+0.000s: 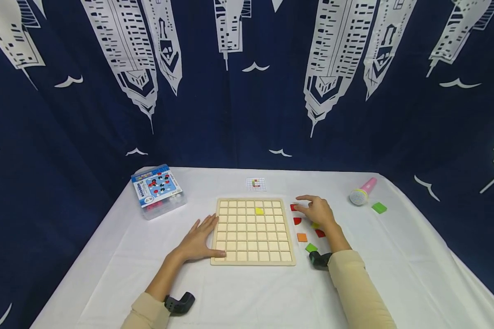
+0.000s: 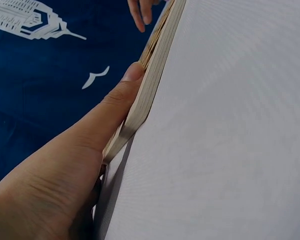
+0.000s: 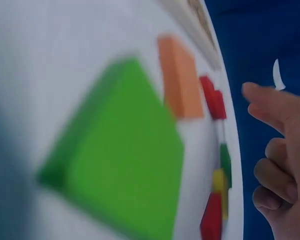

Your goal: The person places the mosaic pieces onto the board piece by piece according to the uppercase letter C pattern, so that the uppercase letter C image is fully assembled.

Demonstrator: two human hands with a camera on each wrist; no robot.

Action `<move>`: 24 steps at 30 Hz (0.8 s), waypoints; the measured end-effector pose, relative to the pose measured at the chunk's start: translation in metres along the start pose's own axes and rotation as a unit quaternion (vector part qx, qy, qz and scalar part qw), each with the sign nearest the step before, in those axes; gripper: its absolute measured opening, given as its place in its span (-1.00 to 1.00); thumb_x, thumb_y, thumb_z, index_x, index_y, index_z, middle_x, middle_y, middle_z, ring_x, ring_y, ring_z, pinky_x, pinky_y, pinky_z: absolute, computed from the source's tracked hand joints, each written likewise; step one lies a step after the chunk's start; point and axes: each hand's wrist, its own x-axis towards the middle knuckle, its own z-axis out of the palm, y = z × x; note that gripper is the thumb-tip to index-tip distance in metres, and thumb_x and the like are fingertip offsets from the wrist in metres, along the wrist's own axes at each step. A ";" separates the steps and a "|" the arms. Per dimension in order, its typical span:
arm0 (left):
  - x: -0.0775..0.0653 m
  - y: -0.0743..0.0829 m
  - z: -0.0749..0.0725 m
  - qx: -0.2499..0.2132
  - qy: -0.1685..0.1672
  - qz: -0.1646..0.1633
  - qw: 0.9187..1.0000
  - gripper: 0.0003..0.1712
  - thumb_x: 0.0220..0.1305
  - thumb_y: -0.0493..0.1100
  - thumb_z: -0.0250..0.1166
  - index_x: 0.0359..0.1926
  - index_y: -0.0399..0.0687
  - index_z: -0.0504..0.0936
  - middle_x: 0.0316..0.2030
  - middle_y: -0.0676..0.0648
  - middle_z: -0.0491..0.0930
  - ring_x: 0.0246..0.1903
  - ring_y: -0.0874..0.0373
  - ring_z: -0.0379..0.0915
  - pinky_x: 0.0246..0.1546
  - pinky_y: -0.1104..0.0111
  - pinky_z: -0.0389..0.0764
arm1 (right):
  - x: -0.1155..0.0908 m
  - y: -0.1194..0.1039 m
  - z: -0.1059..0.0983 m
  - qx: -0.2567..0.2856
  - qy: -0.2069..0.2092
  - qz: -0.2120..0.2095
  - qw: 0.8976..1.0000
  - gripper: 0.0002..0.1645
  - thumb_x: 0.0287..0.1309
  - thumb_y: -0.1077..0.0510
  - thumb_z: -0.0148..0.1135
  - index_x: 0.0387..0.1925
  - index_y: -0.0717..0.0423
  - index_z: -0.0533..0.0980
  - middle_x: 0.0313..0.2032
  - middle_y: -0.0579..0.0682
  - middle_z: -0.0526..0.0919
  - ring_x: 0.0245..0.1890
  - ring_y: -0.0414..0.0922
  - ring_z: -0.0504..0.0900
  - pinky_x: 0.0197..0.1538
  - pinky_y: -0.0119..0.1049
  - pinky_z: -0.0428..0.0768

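The left hand (image 1: 199, 240) lies at the left side of the wooden grid board (image 1: 253, 263), fingers spread toward the left edge and thumb over the lower-left corner. In the left wrist view, that thumb (image 2: 115, 105) rests on the board's rim. One yellow square (image 1: 259, 211) sits in an upper cell. Right of the board, the right hand (image 1: 319, 212) reaches over a red tile (image 1: 293, 207), partly covered from above. In the right wrist view, its thumb and index finger are extended with nothing visible between them; the other fingers are curled.
Near the right hand lie a rounded red tile (image 1: 297, 221), an orange square (image 1: 302, 237), a green square (image 1: 311, 247), another red tile (image 1: 320, 233) and a yellow tile (image 1: 314, 225). Farther off are a pattern card (image 1: 256, 184), plastic box (image 1: 158, 189), toy microphone (image 1: 363, 192) and green tile (image 1: 379, 208).
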 end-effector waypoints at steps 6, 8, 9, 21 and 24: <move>0.000 0.001 -0.001 -0.004 0.000 -0.003 1.000 0.38 -0.25 0.52 0.28 0.40 -0.25 -0.02 0.40 -0.14 -0.06 0.39 0.01 -0.24 0.36 0.12 -0.27 | 0.005 0.012 0.001 -0.021 -0.054 0.034 0.998 -0.52 0.01 -0.03 0.36 0.01 -0.03 0.57 -0.29 0.11 0.57 -0.33 0.00 0.44 -0.30 -0.18 0.45; -0.001 0.000 -0.001 -0.004 -0.001 -0.005 1.000 0.38 -0.25 0.51 0.29 0.40 -0.25 -0.02 0.41 -0.13 -0.06 0.39 0.02 -0.25 0.36 0.13 -0.27 | 0.005 0.011 0.001 -0.022 -0.056 0.033 0.998 -0.55 0.02 -0.02 0.35 -0.02 -0.01 0.58 -0.41 0.07 0.51 -0.41 -0.03 0.38 -0.39 -0.25 0.36; -0.001 0.000 -0.001 -0.004 -0.001 -0.006 1.000 0.38 -0.25 0.51 0.29 0.40 -0.25 -0.01 0.41 -0.13 -0.06 0.39 0.03 -0.25 0.36 0.13 -0.27 | 0.005 0.010 0.001 -0.020 -0.052 0.028 0.998 -0.58 0.03 -0.02 0.34 -0.04 0.00 0.59 -0.47 0.05 0.48 -0.45 -0.05 0.36 -0.43 -0.27 0.32; -0.001 0.002 -0.002 -0.013 0.005 -0.012 1.000 0.36 -0.27 0.47 0.34 0.39 -0.27 0.03 0.40 -0.14 -0.03 0.38 -0.01 -0.20 0.36 0.18 -0.17 | -0.002 -0.076 0.027 0.027 0.026 -0.074 0.997 -0.58 -0.02 -0.04 0.38 -0.13 0.07 0.61 -0.80 -0.12 0.16 -0.76 -0.23 0.02 -0.71 -0.40 0.02; -0.001 0.002 -0.002 -0.016 0.000 -0.015 1.000 0.37 -0.27 0.47 0.34 0.39 -0.26 0.02 0.40 -0.12 -0.04 0.38 0.01 -0.21 0.36 0.19 -0.17 | -0.002 -0.091 0.044 0.029 0.012 -0.073 0.997 -0.59 -0.02 -0.06 0.37 -0.12 0.03 0.61 -0.72 -0.09 0.34 -0.73 -0.23 0.13 -0.71 -0.41 0.11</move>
